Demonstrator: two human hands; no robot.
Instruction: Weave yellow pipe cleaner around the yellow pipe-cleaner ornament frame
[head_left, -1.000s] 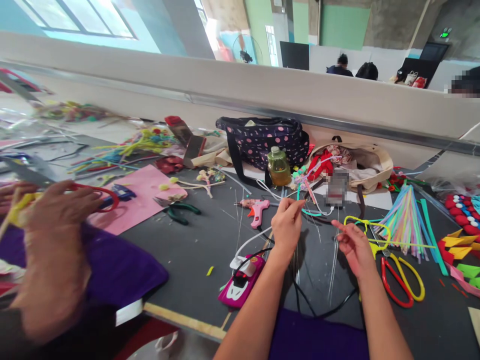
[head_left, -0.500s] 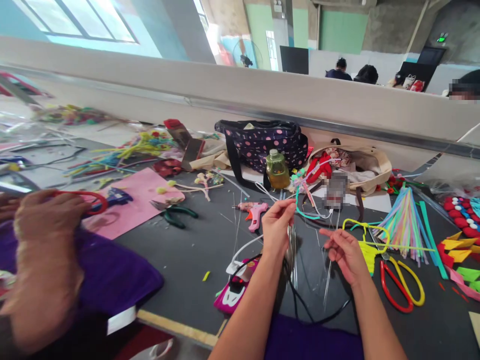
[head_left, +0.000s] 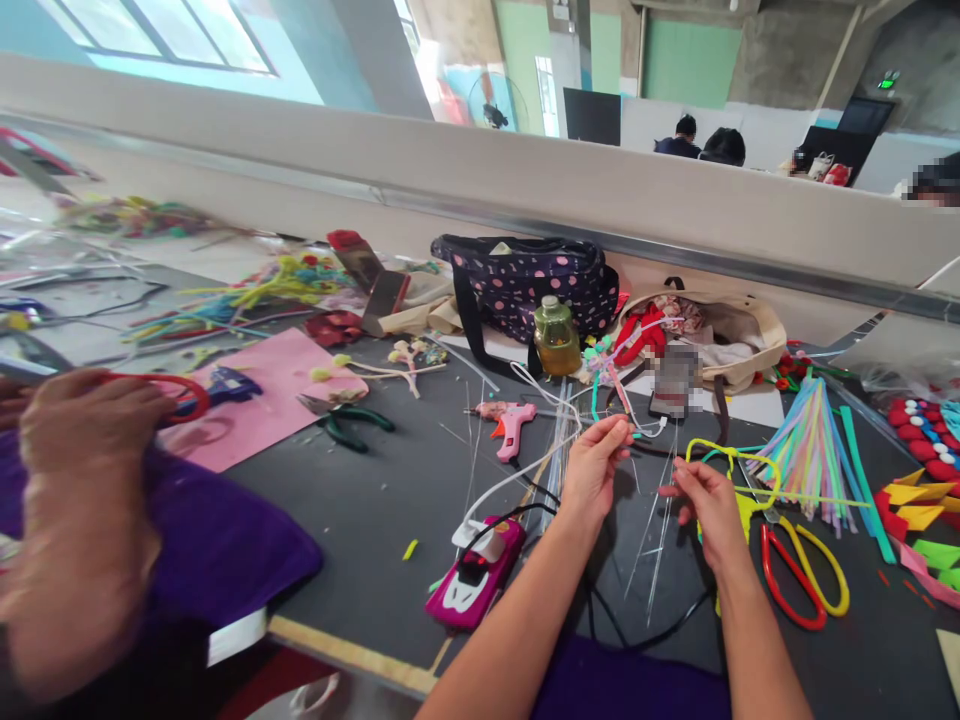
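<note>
My left hand [head_left: 596, 468] is closed in a pinch above the dark table; whatever lies between its fingertips is too small to name. Just to its right, my right hand [head_left: 703, 498] has thumb and forefinger pressed together, its other fingers curled, and its hold is too fine to make out. Thin wires [head_left: 654, 560] lie on the table below and between the hands. A yellow fuzzy-stem piece [head_left: 742, 500] sits behind my right hand, partly covered by it. A pink glue gun [head_left: 516, 425] lies left of my left hand.
Red-and-yellow-handled scissors [head_left: 795, 585] and pastel stems [head_left: 810, 455] lie right. A magenta power strip [head_left: 480, 575] with cables is left of my forearm. Behind stand a bottle [head_left: 556, 345] and a dotted bag [head_left: 525, 290]. Pliers [head_left: 349, 422] and another person's hand [head_left: 94, 420] are left.
My left hand has moved right, closer to my right hand, uncovering more of the bundle beside the glue gun. The right hand has shifted slightly right, its fingertips now closer together.
</note>
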